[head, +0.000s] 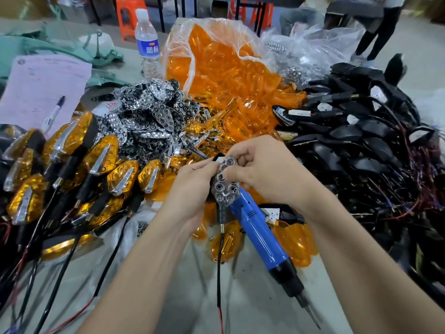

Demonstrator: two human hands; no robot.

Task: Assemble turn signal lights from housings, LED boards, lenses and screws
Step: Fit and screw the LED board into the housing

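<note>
At frame centre the left hand point(192, 186) grips a black housing point(217, 156), fingers curled round it. The right hand point(262, 172) pinches the chrome reflector point(225, 189) laid on it. The reflector probably needs pressing flush, cups over the LEDs, before using the blue electric screwdriver point(260, 235) just below.

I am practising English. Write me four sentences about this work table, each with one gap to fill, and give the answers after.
1. The screwdriver has a ____ body.
2. The lenses in the bag are ____.
3. The pen lies on a sheet of ____.
4. The black housings are piled on the person's ____ side.

Missing words: blue; orange; paper; right.
</note>
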